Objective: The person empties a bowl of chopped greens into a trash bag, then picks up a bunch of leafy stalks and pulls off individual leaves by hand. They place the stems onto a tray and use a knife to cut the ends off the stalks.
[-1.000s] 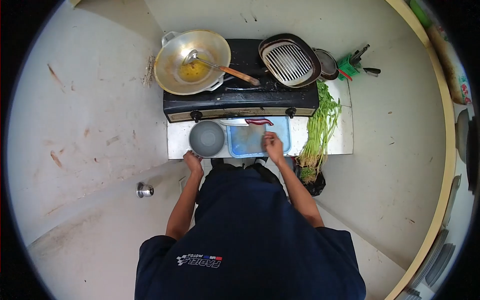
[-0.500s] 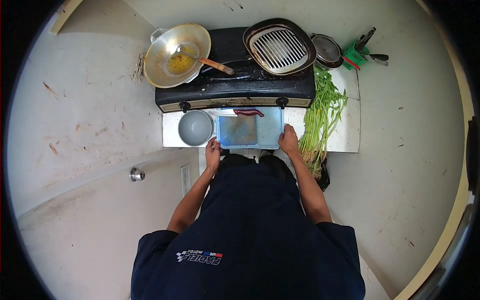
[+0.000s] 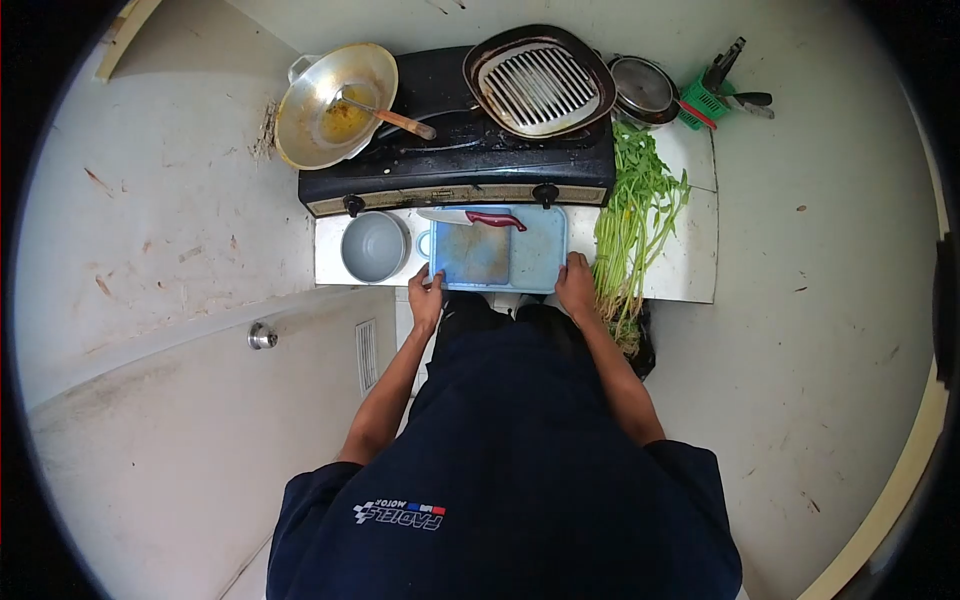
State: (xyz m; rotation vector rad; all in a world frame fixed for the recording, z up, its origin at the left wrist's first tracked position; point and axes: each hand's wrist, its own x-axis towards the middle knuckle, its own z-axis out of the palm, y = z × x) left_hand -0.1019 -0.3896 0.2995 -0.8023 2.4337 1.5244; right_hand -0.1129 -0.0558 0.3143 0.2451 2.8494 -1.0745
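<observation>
A light blue plastic cutting board with a raised rim and a loop handle at its left lies at the front edge of the counter. My left hand grips its near left corner, fingers closed on the rim. On the near right corner, my right hand is closed over the edge. Across the board's far side rests a knife, its red handle to the right and blade to the left. Left of the board stands a grey bowl, apart from it.
Behind is a black two-burner stove bearing a wok with a wooden-handled spatula and a grill pan. Leafy greens lie at right, roots over the edge. A lidded pan and green basket stand behind.
The board has slid slightly right with both hands, widening the gap to the bowl. The knife moved along with it. The whole view has shifted a little.
</observation>
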